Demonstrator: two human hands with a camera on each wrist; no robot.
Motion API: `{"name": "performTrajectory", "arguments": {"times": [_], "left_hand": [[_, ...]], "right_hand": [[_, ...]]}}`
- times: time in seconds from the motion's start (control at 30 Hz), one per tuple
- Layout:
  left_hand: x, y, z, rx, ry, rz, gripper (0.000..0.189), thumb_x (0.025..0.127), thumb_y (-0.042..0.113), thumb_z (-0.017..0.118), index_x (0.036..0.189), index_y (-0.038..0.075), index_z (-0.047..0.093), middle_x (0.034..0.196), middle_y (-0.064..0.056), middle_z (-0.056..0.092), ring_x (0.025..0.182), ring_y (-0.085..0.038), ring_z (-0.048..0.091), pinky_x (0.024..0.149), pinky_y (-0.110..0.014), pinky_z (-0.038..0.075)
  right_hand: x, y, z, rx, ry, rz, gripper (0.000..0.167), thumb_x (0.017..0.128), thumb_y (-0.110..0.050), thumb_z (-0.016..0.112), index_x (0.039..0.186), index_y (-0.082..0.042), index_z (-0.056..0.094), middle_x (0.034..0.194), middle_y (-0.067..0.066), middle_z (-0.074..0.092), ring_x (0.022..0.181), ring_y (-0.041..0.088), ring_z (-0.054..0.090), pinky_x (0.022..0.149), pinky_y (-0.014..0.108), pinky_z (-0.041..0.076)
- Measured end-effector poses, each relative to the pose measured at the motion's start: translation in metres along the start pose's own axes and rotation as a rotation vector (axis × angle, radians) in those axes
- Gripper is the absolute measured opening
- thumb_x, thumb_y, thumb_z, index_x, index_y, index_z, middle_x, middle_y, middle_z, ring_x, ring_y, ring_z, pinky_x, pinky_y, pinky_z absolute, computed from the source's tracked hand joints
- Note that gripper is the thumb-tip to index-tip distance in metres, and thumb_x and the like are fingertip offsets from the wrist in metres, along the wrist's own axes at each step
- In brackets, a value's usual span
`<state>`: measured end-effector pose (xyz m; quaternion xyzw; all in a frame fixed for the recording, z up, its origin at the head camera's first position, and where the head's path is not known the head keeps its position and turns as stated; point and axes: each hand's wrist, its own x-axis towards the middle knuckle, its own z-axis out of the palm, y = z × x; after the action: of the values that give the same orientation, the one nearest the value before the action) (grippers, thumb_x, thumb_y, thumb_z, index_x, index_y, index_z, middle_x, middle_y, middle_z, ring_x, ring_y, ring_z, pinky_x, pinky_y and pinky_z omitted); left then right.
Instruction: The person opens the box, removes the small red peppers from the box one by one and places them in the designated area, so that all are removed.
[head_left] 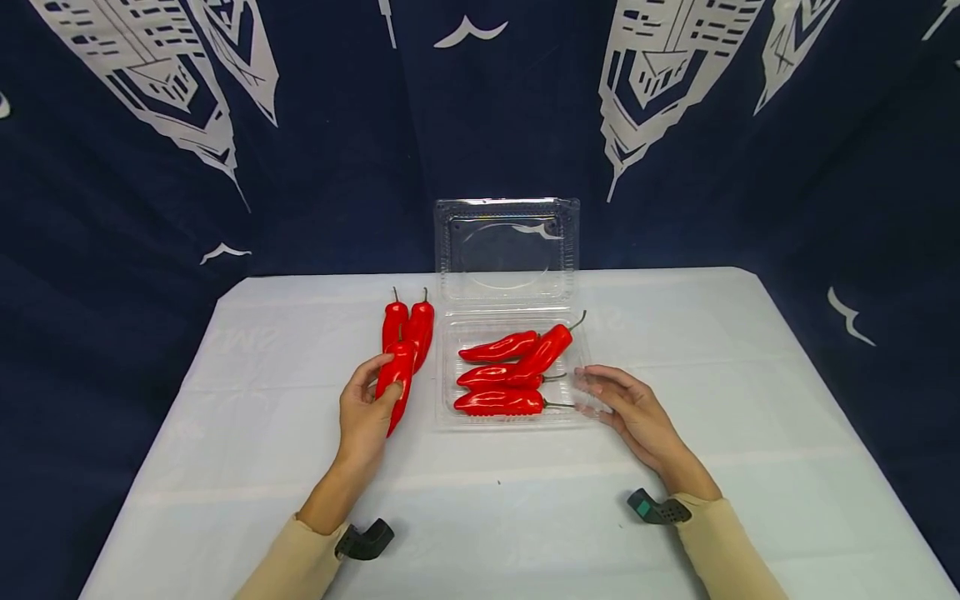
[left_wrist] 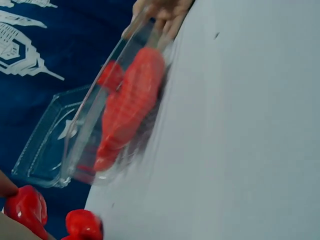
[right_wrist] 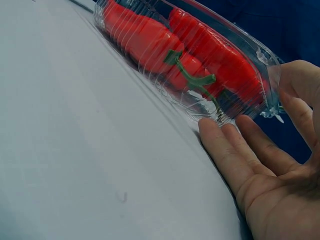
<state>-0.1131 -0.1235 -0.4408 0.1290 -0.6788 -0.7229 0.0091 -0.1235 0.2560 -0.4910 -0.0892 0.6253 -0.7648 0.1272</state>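
My left hand (head_left: 365, 414) pinches a glossy red chili pepper (head_left: 398, 368) between thumb and fingers, left of a clear plastic clamshell box (head_left: 446, 421). Two more red peppers (head_left: 423, 327) lie just beyond that hand, stems pointing away. Inside the box's base are several red peppers (head_left: 501, 403), one laid slantwise over another. My right hand (head_left: 637, 414) holds the box at its right end. In the right wrist view, fingertips (right_wrist: 207, 125) meet the ribbed lower wall while another digit is at the rim. Green stems (right_wrist: 195, 79) show through the plastic there.
The box's clear lid (head_left: 507, 250) stands raised at its far side. All of this is on a white-covered table (head_left: 510, 533). Behind and beside it hangs a dark blue cloth (head_left: 480, 125) with white printed shapes. Dark devices (head_left: 365, 540) are worn at both wrists.
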Motion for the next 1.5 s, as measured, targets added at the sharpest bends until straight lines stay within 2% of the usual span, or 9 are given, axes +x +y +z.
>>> {"name": "performTrajectory", "arguments": {"times": [0.23, 0.47, 0.67, 1.0, 1.2, 1.4, 1.5], "left_hand": [[-0.016, -0.012, 0.002, -0.013, 0.014, -0.034, 0.045, 0.098, 0.001, 0.054, 0.141, 0.012, 0.051, 0.138, -0.009, 0.047, 0.122, -0.020, 0.051, 0.087, -0.016, 0.052], [-0.028, -0.022, 0.001, 0.071, 0.013, -0.063, 0.047, 0.100, 0.005, 0.055, 0.145, 0.013, 0.047, 0.139, -0.012, 0.047, 0.120, -0.022, 0.049, 0.084, -0.016, 0.052], [-0.033, -0.027, 0.002, 0.099, 0.025, -0.079, 0.048, 0.100, 0.007, 0.057, 0.146, 0.014, 0.047, 0.140, -0.014, 0.047, 0.120, -0.024, 0.050, 0.084, -0.017, 0.052], [-0.032, -0.034, 0.005, 0.143, 0.054, -0.069, 0.047, 0.098, 0.004, 0.057, 0.144, 0.013, 0.050, 0.133, -0.016, 0.050, 0.111, -0.022, 0.049, 0.079, -0.017, 0.053], [-0.030, -0.037, 0.006, 0.195, 0.051, -0.041, 0.044, 0.097, 0.003, 0.057, 0.140, 0.011, 0.053, 0.128, -0.014, 0.050, 0.097, -0.022, 0.050, 0.073, -0.019, 0.052], [-0.029, -0.037, 0.007, 0.244, 0.038, -0.016, 0.043, 0.096, 0.003, 0.056, 0.138, 0.008, 0.052, 0.125, -0.016, 0.050, 0.092, -0.022, 0.050, 0.070, -0.023, 0.051], [-0.029, -0.038, 0.007, 0.300, 0.027, 0.015, 0.041, 0.095, 0.001, 0.056, 0.136, 0.007, 0.053, 0.125, -0.018, 0.047, 0.091, -0.023, 0.050, 0.069, -0.024, 0.050]], "right_hand": [[0.000, 0.000, 0.000, -0.004, 0.000, 0.003, 0.045, 0.104, -0.008, 0.052, 0.144, 0.009, 0.040, 0.144, 0.007, 0.055, 0.128, 0.011, 0.057, 0.095, 0.035, 0.055], [0.000, 0.000, 0.000, -0.004, -0.002, 0.002, 0.044, 0.104, -0.008, 0.052, 0.143, 0.008, 0.041, 0.145, 0.008, 0.055, 0.129, 0.011, 0.057, 0.096, 0.035, 0.055], [0.000, 0.001, -0.001, -0.002, -0.002, 0.004, 0.044, 0.104, -0.008, 0.052, 0.144, 0.008, 0.041, 0.145, 0.008, 0.055, 0.129, 0.011, 0.057, 0.096, 0.035, 0.055], [0.000, 0.001, 0.000, -0.005, 0.001, 0.000, 0.043, 0.104, -0.008, 0.052, 0.143, 0.006, 0.043, 0.142, 0.003, 0.057, 0.129, 0.013, 0.057, 0.096, 0.036, 0.055], [0.001, 0.001, -0.001, -0.012, 0.003, 0.003, 0.044, 0.104, -0.009, 0.053, 0.144, 0.006, 0.042, 0.142, 0.004, 0.056, 0.128, 0.012, 0.057, 0.095, 0.035, 0.055], [0.001, 0.002, -0.002, -0.010, 0.001, 0.002, 0.044, 0.104, -0.009, 0.053, 0.144, 0.006, 0.042, 0.143, 0.006, 0.055, 0.129, 0.012, 0.057, 0.095, 0.035, 0.055], [0.001, 0.002, -0.002, -0.009, -0.001, 0.002, 0.044, 0.104, -0.009, 0.053, 0.144, 0.007, 0.042, 0.143, 0.006, 0.055, 0.129, 0.012, 0.057, 0.096, 0.035, 0.055]]}}
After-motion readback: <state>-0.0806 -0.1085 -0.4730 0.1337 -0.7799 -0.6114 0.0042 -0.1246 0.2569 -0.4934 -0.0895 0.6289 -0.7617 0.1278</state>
